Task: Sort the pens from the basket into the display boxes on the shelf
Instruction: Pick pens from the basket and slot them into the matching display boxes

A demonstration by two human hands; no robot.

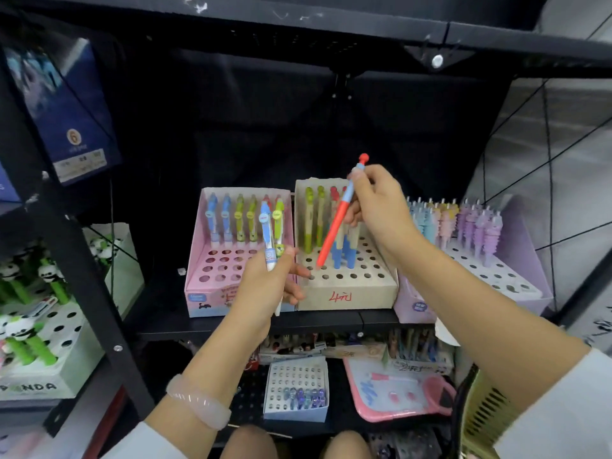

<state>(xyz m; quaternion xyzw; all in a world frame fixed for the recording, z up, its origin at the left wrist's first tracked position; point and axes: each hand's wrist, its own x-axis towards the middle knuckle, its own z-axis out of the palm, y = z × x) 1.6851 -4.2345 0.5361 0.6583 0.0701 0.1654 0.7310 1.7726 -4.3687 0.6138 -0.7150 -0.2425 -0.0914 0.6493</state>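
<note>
Your right hand point(374, 200) has its fingertips pinched on the upper barrel of the red pen point(334, 226), tip slanting down toward seven o'clock and hovering just over the holes of the beige box point(347, 294). Your left hand point(270, 283) is curled round two pens, the blue-and-white pen point(267, 240) foremost, with a green-topped one tucked beside it at three o'clock. By the look of it, you're mid-placement: the red one is about to be seated. The next move calls for tipping it upright and lining the tip with a free hole; the front rows look open, while blue and green pens crowd the back at twelve o'clock, so stay low and forward. The pink box point(205, 293) sits touching the beige one at nine o'clock, and your left knuckles hang right over that shared wall, so mind a bump there. The purple box point(516, 293) lies at three o'clock under your right forearm. The basket point(480, 412) waits at five o'clock. The shelf point(251, 326) above leaves dark open headroom for lifting.
</note>
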